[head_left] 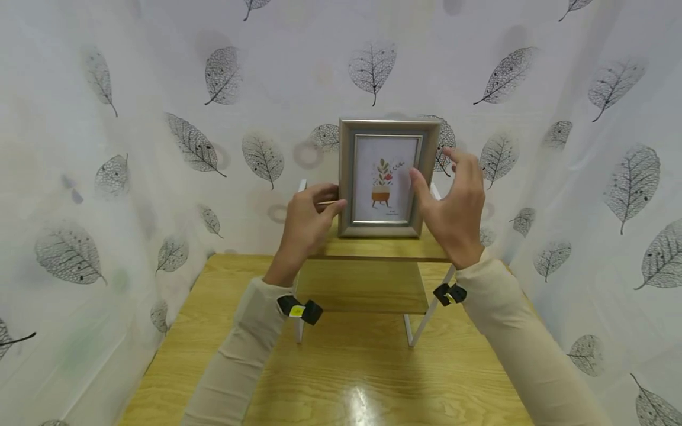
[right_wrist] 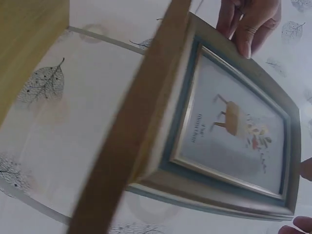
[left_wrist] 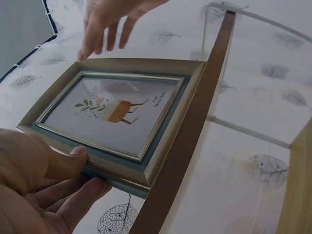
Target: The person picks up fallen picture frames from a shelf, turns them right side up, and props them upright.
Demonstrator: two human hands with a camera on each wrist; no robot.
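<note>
A picture frame [head_left: 385, 229] with a silvery-beige border, blue-grey inner band and potted-plant print stands upright on the wooden top board [head_left: 373, 248] of a small two-tier rack. At its left side, my left hand [head_left: 309, 219] pinches the border. The left wrist view shows that thumb [left_wrist: 73, 163] on the front and the fingers behind. Around the right side, my right hand [head_left: 458, 207] is spread, its thumb before the frame in the head view and its fingers past the edge. Only its fingertips [right_wrist: 306, 169] show in the right wrist view; contact is unclear.
The rack has a lower wooden shelf [head_left: 362, 287] and white metal legs [head_left: 421, 322]. It stands on a wood-grain table [head_left: 341, 367]. A white curtain [head_left: 160, 59] with leaf prints hangs behind and on both sides.
</note>
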